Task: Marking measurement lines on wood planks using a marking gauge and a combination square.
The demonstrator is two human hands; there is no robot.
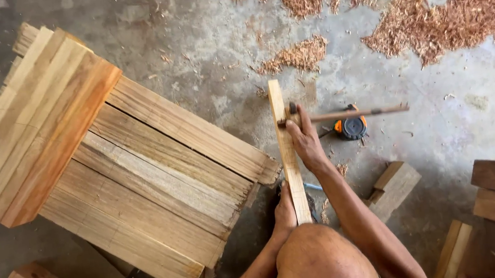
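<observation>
The right hand [303, 134] is clenched around a thin wooden stick [350, 114], pressing it across a narrow wooden strip [288, 153] that runs from near to far on the concrete floor [207, 66]. The left hand [284, 212] grasps the strip's near end, just above the person's knee [319, 256]. An orange tape measure [351, 127] lies just right of the strip. Stacked planks [145, 163] sit to the left, wood blocks [393, 188] to the right, and shavings [441, 9] lie far right.

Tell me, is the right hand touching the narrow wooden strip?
Touching: the head view shows the right hand pressed against the wooden strip, gripping a long rod across it.
</observation>
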